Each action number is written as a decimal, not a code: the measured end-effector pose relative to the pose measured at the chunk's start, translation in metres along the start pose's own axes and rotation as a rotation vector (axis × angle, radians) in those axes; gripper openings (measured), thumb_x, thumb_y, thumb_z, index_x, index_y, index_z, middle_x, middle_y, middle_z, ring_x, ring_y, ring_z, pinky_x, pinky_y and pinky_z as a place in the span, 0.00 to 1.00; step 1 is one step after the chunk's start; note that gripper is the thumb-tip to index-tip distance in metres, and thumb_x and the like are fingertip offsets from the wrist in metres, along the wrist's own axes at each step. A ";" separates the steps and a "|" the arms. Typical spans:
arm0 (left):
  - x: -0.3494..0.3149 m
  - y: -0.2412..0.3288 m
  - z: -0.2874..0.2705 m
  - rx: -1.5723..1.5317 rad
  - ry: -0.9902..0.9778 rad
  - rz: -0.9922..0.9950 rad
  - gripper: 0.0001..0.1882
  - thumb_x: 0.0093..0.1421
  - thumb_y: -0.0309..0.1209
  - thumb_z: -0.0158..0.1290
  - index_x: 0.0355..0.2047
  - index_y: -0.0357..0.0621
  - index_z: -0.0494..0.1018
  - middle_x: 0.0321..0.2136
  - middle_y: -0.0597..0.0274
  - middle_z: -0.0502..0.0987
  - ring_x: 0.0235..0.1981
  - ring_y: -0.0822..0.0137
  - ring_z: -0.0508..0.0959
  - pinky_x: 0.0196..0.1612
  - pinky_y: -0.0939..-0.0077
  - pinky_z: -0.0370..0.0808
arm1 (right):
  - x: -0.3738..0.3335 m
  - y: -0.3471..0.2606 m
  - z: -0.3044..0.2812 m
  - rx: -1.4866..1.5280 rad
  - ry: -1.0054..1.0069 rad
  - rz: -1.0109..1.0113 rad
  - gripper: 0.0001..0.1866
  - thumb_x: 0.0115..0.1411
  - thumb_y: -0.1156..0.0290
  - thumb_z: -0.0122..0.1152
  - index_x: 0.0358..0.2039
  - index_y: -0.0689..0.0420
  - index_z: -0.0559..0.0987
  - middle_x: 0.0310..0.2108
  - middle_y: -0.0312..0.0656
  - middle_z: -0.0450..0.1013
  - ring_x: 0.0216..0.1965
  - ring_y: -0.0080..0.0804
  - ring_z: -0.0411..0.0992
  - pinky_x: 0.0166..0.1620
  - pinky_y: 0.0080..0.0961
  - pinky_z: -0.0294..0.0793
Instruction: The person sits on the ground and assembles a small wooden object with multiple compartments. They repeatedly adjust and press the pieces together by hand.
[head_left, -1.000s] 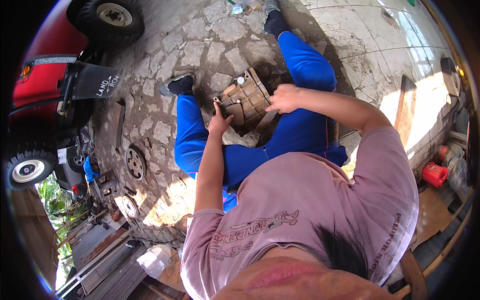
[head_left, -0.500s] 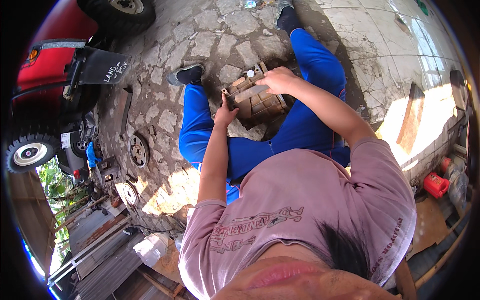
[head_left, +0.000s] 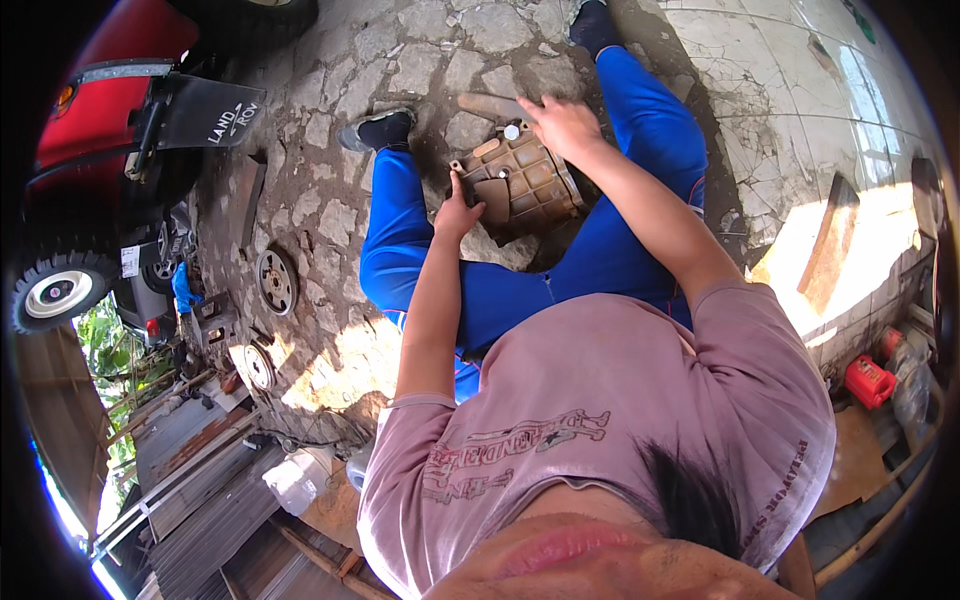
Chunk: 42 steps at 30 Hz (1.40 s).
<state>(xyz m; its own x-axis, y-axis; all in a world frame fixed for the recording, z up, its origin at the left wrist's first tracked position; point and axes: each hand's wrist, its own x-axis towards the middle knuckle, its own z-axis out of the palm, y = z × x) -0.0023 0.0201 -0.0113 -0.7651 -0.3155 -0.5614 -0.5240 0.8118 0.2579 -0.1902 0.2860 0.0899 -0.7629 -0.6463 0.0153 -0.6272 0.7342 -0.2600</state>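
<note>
A ribbed, brownish metal gearbox casing [head_left: 540,180] lies on the stone ground between my spread legs. Two pale bolt heads show on its upper face. My left hand [head_left: 458,210] grips its left edge, index finger stretched along the corner lug and thumb over the side. In my right hand [head_left: 565,128], closed around one end, is a long flat greyish-brown blade-like strip [head_left: 490,105]. The strip points left above the casing's far edge, apart from its ribbed face. Its handle end is hidden by my fingers.
Uneven stone paving surrounds me, with white tiles [head_left: 790,130] to the right. A round metal disc [head_left: 276,280] and a metal bar [head_left: 248,203] lie at the left, near a red vehicle [head_left: 75,150]. A red container [head_left: 869,382] stands at the right.
My right hand has moved the strip away from me, from across the casing's face to beyond its far edge. My left hand stays on the casing's left edge.
</note>
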 end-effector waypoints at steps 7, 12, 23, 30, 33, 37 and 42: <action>0.000 -0.006 0.003 -0.036 -0.018 0.012 0.66 0.62 0.50 0.64 0.79 0.56 0.22 0.50 0.34 0.83 0.51 0.38 0.84 0.57 0.49 0.79 | -0.030 -0.012 0.010 0.059 -0.413 -0.217 0.33 0.65 0.54 0.68 0.71 0.30 0.72 0.51 0.45 0.80 0.48 0.47 0.83 0.55 0.48 0.81; 0.007 -0.012 0.008 -0.038 0.006 0.014 0.68 0.61 0.51 0.65 0.79 0.58 0.21 0.50 0.31 0.82 0.51 0.37 0.83 0.56 0.49 0.79 | -0.002 0.009 -0.013 0.051 -0.063 -0.008 0.30 0.68 0.59 0.63 0.70 0.35 0.73 0.49 0.45 0.80 0.45 0.45 0.83 0.46 0.47 0.85; 0.008 -0.020 0.013 -0.041 0.024 0.016 0.67 0.61 0.52 0.65 0.79 0.62 0.21 0.50 0.30 0.82 0.52 0.36 0.83 0.56 0.48 0.79 | -0.010 -0.009 0.021 0.016 -0.063 -0.209 0.32 0.65 0.60 0.67 0.69 0.33 0.74 0.52 0.45 0.78 0.44 0.47 0.82 0.45 0.45 0.83; 0.012 -0.020 0.013 -0.082 0.000 -0.013 0.69 0.60 0.53 0.66 0.79 0.68 0.20 0.50 0.35 0.83 0.54 0.36 0.82 0.57 0.51 0.79 | -0.007 -0.007 0.024 -0.020 -0.107 -0.125 0.29 0.66 0.63 0.62 0.68 0.35 0.76 0.49 0.47 0.79 0.46 0.46 0.83 0.46 0.44 0.83; 0.013 -0.018 0.013 -0.062 0.005 -0.011 0.69 0.61 0.53 0.66 0.79 0.68 0.19 0.50 0.34 0.83 0.53 0.36 0.82 0.57 0.51 0.79 | -0.008 -0.002 0.017 0.021 -0.061 -0.197 0.29 0.66 0.66 0.60 0.68 0.35 0.76 0.49 0.48 0.79 0.45 0.46 0.83 0.46 0.45 0.83; 0.010 -0.016 0.010 -0.090 -0.012 0.008 0.68 0.60 0.52 0.66 0.79 0.63 0.21 0.49 0.30 0.82 0.52 0.36 0.83 0.56 0.48 0.79 | -0.021 -0.012 0.021 -0.018 -0.304 -0.252 0.28 0.68 0.66 0.58 0.68 0.34 0.76 0.51 0.46 0.79 0.47 0.45 0.83 0.48 0.43 0.83; 0.009 -0.014 0.010 -0.070 -0.003 0.010 0.68 0.61 0.52 0.65 0.79 0.63 0.20 0.50 0.30 0.82 0.52 0.36 0.83 0.56 0.49 0.79 | -0.006 -0.012 0.012 -0.024 -0.125 -0.192 0.31 0.66 0.64 0.61 0.69 0.32 0.74 0.49 0.45 0.79 0.46 0.45 0.83 0.48 0.44 0.83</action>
<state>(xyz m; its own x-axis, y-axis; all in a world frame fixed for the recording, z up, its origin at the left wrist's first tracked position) 0.0018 0.0105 -0.0279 -0.7696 -0.3060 -0.5604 -0.5409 0.7788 0.3177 -0.1762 0.2785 0.0809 -0.6046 -0.7944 -0.0579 -0.7639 0.5989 -0.2404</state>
